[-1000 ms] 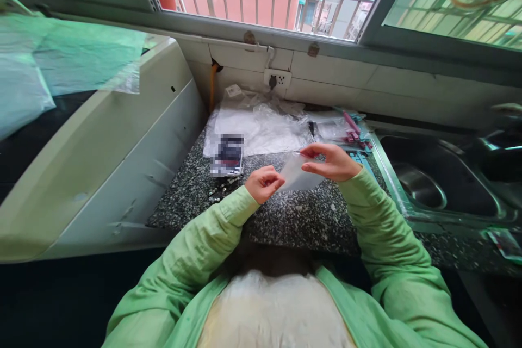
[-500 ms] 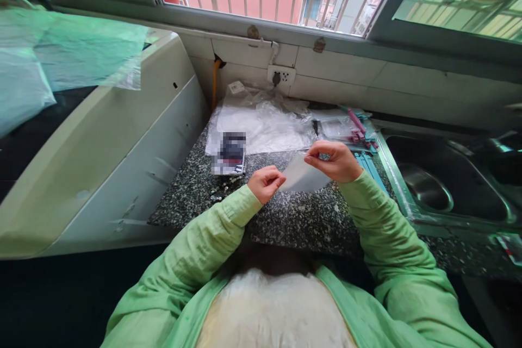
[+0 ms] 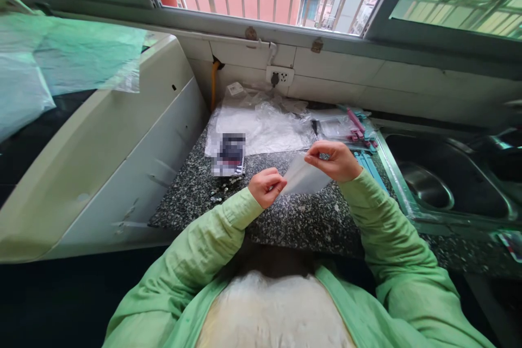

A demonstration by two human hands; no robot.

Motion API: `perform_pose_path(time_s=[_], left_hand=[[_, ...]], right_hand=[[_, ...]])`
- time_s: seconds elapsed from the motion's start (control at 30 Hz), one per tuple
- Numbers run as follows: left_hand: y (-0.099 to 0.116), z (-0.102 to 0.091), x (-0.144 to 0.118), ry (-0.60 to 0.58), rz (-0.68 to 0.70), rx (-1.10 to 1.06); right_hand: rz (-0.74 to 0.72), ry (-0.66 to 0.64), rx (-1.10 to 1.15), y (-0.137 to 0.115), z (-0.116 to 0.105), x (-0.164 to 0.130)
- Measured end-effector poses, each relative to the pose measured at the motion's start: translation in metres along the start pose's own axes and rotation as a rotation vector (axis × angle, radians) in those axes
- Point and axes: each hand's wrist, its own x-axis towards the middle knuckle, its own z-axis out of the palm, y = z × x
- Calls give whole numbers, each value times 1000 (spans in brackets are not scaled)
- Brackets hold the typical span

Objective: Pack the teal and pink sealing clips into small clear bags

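Both hands hold one small clear plastic bag [image 3: 304,178] a little above the speckled granite counter [image 3: 293,217]. My left hand [image 3: 266,187] pinches its lower left corner with the fingers curled. My right hand [image 3: 334,160] pinches the upper right edge between thumb and fingertips. The bag is stretched flat between them and looks thin and translucent. Green sleeves cover both arms.
A dark blurred card [image 3: 230,154] and small dark pieces [image 3: 222,187] lie left of my hands. Crumpled clear plastic sheets [image 3: 261,125] lie at the back, with pink and teal items [image 3: 359,130] beside a steel sink [image 3: 440,185]. A white appliance [image 3: 101,147] stands left.
My right hand has come down slightly and closed its fingers tighter on the bag's edge. The left hand stays at the bag's lower corner. The view shifted a little.
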Motion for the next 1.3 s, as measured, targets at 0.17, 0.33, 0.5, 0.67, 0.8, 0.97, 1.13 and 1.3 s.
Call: perform_pose_path(time_s=[0.17,0.33,0.5,0.67,0.8,0.97,1.13,1.3], left_hand=[[-1,-1,2,-47,-92,-125],[-2,-2,4,-50,-182,-137],[-7,0,4,4,-164,-168],[-9,0,3,41,-146,-188],[-8,-1,3,16,-136,-182],[-9,-2,4,-14,-139,-216],[-9,-3,4,-38,-140,-264],[-7,-5,5,-71,-159,-305]], right_hand=[[-29,-17,-19,-3,-1,-1],[-49,-54,-28,-8,2,-2],[-82,-54,-24,-10,11,-2],[-62,-37,-27,-8,15,-1],[-5,-23,-16,-3,18,0],[39,-17,3,0,22,0],[52,-21,26,-2,21,-1],[65,-47,33,-5,20,-2]])
